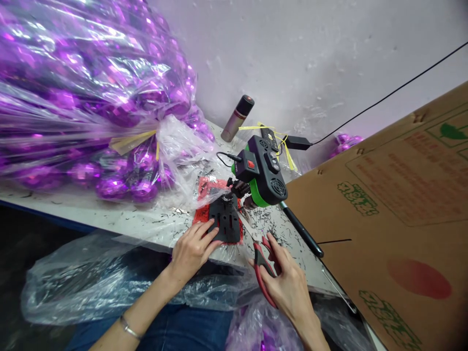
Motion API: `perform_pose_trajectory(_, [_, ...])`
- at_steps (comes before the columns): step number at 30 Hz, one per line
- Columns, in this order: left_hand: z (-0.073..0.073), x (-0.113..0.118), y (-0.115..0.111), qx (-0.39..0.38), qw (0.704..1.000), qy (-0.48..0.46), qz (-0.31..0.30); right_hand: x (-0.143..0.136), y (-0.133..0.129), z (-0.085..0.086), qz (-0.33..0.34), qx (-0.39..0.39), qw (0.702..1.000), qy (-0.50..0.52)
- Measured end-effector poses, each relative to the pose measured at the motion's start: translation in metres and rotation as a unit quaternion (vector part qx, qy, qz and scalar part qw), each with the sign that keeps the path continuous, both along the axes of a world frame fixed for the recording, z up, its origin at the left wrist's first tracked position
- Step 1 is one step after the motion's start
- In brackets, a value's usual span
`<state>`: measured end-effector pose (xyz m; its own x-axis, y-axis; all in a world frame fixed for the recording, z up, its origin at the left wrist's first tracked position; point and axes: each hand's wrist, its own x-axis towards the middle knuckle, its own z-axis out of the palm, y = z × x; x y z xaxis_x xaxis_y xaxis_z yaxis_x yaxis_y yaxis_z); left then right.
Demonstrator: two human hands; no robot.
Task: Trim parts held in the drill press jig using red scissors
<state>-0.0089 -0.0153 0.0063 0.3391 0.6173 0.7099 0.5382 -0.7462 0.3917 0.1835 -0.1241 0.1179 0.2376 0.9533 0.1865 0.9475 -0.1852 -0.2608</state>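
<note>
A pair of scissors (pixel 259 263) with red-and-black handles is gripped in my right hand (pixel 287 280). Their silver blades (pixel 246 225) point up and left, towards the black-and-green machine (pixel 265 170) with a red switch. My left hand (pixel 193 246) lies with fingers stretched out on the black slotted base plate (pixel 228 219) of that machine. Beneath the plate is a red mat (pixel 202 214), its edges showing. Part of the machine's head overhangs the plate, and clear plastic film covers some of the mat.
Large clear bags of shiny purple balls (pixel 124 92) fill the left. Against the wall stand a dark spray can (pixel 237 118) and a black adapter (pixel 298 142) with a cord. A cardboard box (pixel 383 209) borders the right. Black scraps litter the white table (pixel 146 214); a black-handled rod (pixel 302 229) leans near the box.
</note>
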Motion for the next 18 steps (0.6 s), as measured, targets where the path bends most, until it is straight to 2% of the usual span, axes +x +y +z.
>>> perform_pose_trajectory(18, [0.0002,-0.0001,0.0,0.004,1.0,0.001,0.004,-0.0058,0.0106,-0.0015,-0.013,0.0,1.0,0.026])
